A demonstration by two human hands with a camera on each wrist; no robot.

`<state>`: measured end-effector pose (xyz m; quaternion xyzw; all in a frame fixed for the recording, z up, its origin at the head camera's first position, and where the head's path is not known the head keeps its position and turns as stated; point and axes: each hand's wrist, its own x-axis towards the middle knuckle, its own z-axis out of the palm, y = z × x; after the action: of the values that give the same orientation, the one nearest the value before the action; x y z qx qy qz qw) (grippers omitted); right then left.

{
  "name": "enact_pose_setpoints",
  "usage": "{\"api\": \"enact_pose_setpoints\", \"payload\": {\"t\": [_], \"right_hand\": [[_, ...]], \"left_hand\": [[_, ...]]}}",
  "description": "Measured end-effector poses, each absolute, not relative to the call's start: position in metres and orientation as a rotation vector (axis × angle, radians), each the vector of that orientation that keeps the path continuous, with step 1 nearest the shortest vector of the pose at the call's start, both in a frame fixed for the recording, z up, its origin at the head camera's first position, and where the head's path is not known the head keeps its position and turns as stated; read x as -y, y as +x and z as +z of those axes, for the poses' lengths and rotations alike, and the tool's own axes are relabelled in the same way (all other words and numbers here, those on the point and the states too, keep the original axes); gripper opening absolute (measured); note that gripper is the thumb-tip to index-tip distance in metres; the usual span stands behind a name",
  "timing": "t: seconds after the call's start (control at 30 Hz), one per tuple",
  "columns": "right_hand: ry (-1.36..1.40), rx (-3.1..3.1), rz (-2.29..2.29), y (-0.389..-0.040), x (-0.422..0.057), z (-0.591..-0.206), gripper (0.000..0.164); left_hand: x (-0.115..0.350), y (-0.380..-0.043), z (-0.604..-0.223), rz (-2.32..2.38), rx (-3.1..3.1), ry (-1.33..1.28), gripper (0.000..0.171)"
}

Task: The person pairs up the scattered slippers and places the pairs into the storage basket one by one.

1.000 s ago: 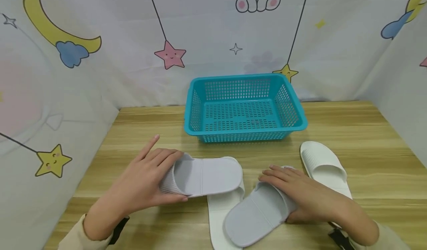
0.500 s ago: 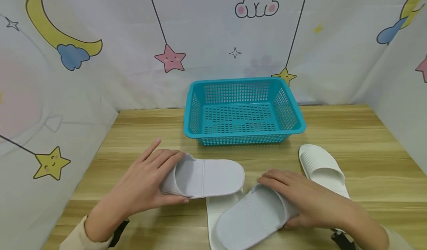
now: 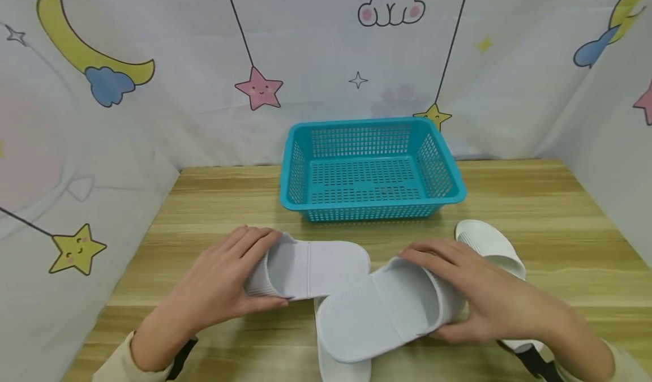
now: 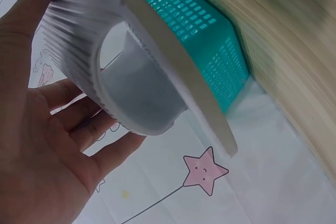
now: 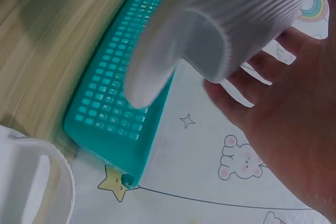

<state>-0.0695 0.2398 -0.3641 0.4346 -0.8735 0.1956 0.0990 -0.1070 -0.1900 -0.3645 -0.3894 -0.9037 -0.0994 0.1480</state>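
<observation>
My left hand (image 3: 219,271) grips a pale grey slipper (image 3: 333,266) over its ribbed strap, thumb on the near side and fingers on the far side. The sole points right. In the left wrist view this slipper (image 4: 142,82) is tipped on edge, its strap opening showing. My right hand (image 3: 484,297) holds a second pale grey slipper (image 3: 361,320) by its strap, the heel pointing left and overlapping the first slipper's sole. Below them a white slipper (image 3: 346,369) lies on the table, mostly covered. Another white slipper (image 3: 491,240) lies beyond my right hand, partly hidden by it.
A turquoise mesh basket (image 3: 374,207) stands at the back middle of the wood-grain table (image 3: 224,201), with nothing in it. A white printed cloth (image 3: 193,116) hangs behind the table and along both sides.
My right hand has lifted its grey slipper and turned it flatter, bringing it up against the left one. The left hand has barely moved; its raised index finger has come down.
</observation>
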Motion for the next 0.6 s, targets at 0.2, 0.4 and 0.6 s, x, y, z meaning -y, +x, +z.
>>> {"api": "enact_pose_setpoints", "payload": {"t": [0.2,0.4,0.6], "right_hand": [[1.219,2.594,0.595,-0.073,-0.238,-0.357,0.112],[1.164,2.537,0.602,-0.076,-0.235,-0.355,0.120],[1.100,2.546,0.610,-0.078,-0.233,-0.357,0.121]], "left_hand": [[0.188,-0.105,-0.365,-0.306,2.613,-1.124,0.099],[0.183,-0.103,-0.365,-0.348,2.634,-1.138,0.098],[0.179,-0.103,-0.364,-0.350,2.616,-1.152,0.097]]}}
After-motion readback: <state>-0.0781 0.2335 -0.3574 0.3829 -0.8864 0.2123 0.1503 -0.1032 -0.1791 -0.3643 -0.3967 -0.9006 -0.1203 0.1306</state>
